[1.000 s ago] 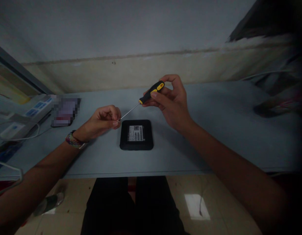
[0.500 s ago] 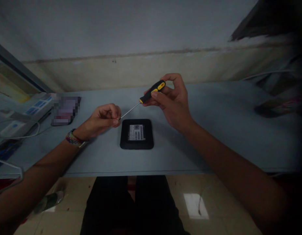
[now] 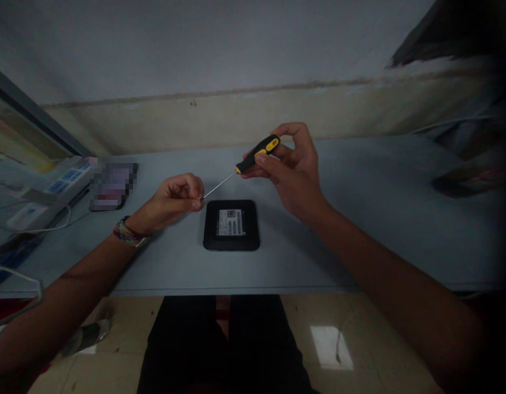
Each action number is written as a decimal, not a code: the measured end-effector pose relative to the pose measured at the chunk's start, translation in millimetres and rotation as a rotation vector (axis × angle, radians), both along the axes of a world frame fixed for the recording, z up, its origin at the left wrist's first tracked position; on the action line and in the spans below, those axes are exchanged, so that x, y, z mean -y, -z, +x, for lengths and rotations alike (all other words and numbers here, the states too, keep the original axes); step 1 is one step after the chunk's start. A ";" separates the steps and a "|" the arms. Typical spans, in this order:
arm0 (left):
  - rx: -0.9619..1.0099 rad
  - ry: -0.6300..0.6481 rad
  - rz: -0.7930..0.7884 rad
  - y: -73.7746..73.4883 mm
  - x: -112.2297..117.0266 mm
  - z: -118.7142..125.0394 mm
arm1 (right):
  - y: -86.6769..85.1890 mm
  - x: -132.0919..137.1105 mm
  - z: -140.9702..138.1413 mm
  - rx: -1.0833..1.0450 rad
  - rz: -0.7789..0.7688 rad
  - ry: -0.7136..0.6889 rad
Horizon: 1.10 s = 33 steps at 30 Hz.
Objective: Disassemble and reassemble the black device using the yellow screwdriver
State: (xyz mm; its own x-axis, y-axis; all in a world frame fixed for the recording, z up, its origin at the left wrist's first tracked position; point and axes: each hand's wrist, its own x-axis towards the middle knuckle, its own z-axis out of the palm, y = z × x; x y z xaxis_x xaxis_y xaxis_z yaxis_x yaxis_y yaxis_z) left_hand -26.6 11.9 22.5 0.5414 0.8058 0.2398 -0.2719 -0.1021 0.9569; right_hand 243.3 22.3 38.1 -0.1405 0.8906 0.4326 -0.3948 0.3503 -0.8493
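My right hand (image 3: 296, 169) is closed round the black and yellow handle of a screwdriver (image 3: 258, 154), whose thin metal shaft slants down to the left. At the shaft's tip, the thumb and forefinger of my left hand (image 3: 174, 200) are pinched together. Whatever they hold there is too small to make out. Below the shaft, a black square device (image 3: 211, 227) with rounded corners lies flat on the table, its white printed label (image 3: 230, 222) facing up. Neither hand grips the device.
The grey-blue table (image 3: 302, 262) runs along a wall. A phone with a pixelated screen (image 3: 113, 186), a white power strip (image 3: 66, 183) and a white cable (image 3: 51, 230) lie at the left. A blurred dark object (image 3: 458, 183) sits at the right. A bottle (image 3: 86, 335) is on the floor.
The whole view has shifted slightly, with everything a little further right. Both hands, the screwdriver and the black device keep the same arrangement.
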 end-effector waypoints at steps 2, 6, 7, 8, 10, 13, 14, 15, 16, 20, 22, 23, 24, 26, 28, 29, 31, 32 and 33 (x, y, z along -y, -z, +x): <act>-0.007 -0.011 -0.004 0.3 -0.5 0.2 | -1.3 1.4 -0.3 0.010 -0.006 0.020; -0.006 -0.023 -0.009 0.9 -1.1 0.0 | -5.5 5.5 -1.7 0.036 0.001 0.080; -0.001 -0.025 -0.010 1.0 -1.2 -0.1 | -6.7 6.8 -2.2 0.040 0.005 0.093; 0.003 -0.027 -0.012 1.0 -1.4 -0.2 | -7.9 8.1 -2.6 0.042 0.011 0.104; 0.005 -0.035 -0.016 1.2 -2.0 -0.3 | -10.2 10.9 -3.3 0.043 0.022 0.118; 0.014 -0.056 -0.013 2.5 -3.5 -0.8 | -12.8 14.8 -4.0 0.047 0.032 0.123; 0.020 -0.064 -0.012 3.2 -4.1 -0.9 | -13.4 15.9 -4.2 0.050 0.034 0.126; 0.026 -0.072 -0.012 3.8 -4.7 -1.0 | -14.0 17.0 -4.3 0.054 0.039 0.131; 0.030 -0.081 -0.011 4.3 -5.2 -1.1 | -14.6 18.1 -4.4 0.057 0.044 0.138; 0.032 -0.116 0.001 4.9 -6.0 -1.0 | -18.1 23.0 -5.5 0.078 0.083 0.189; 0.031 -0.135 0.006 5.0 -6.1 -0.8 | -20.2 25.3 -6.6 0.094 0.107 0.237; 0.027 -0.144 0.008 5.3 -6.2 -0.8 | -21.1 26.2 -7.3 0.098 0.115 0.253; 0.022 -0.152 0.009 5.8 -6.4 -0.7 | -21.6 26.7 -7.9 0.098 0.115 0.255; 0.010 -0.167 0.012 7.6 -7.0 -0.8 | -21.4 26.3 -9.0 0.083 0.091 0.220; -0.002 -0.183 0.012 9.7 -7.7 -0.9 | -19.6 24.4 -9.5 0.060 0.056 0.166; -0.006 -0.189 0.011 10.6 -8.1 -1.0 | -18.4 23.2 -9.5 0.045 0.041 0.137; -0.008 -0.195 0.005 12.1 -8.6 -1.3 | -16.3 21.1 -8.8 -0.001 0.030 0.083; -0.006 -0.195 0.000 12.6 -8.8 -1.5 | -15.7 20.5 -8.3 -0.022 0.028 0.057; -0.002 -0.193 -0.005 13.0 -9.0 -1.7 | -15.4 20.3 -7.6 -0.037 0.024 0.036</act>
